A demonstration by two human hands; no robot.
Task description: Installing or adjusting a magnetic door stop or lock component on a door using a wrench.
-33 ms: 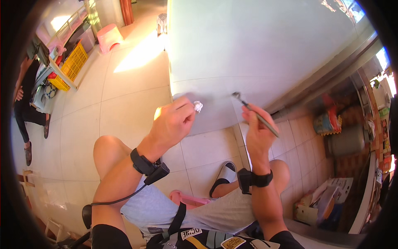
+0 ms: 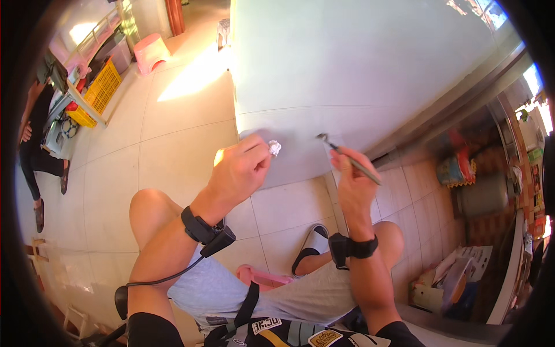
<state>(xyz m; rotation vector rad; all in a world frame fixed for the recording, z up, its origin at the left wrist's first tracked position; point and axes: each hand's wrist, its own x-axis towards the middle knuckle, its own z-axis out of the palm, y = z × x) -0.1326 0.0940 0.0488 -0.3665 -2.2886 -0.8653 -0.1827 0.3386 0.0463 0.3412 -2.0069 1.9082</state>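
Note:
My left hand (image 2: 241, 170) is closed, with a small crumpled white wad (image 2: 274, 148), like paper or tissue, pinched at its fingertips. My right hand (image 2: 355, 194) grips a slim hand tool (image 2: 366, 173) with a dark green handle and a small, bent metal head. That head points up and left in front of the pale wall (image 2: 324, 69). Whether it touches the wall I cannot tell. A short gap separates the wad from the tool's head.
A pink stool (image 2: 151, 52) and yellow crates (image 2: 105, 87) stand at the far left, near another person's legs (image 2: 40, 156). A gas cylinder (image 2: 483, 194) and a box of odds and ends (image 2: 451, 283) are on the right. Pink plastic (image 2: 263, 277) shows below my legs.
My right hand has shifted slightly left with the tool, bringing its head a little closer to the wad. My left hand stays almost still.

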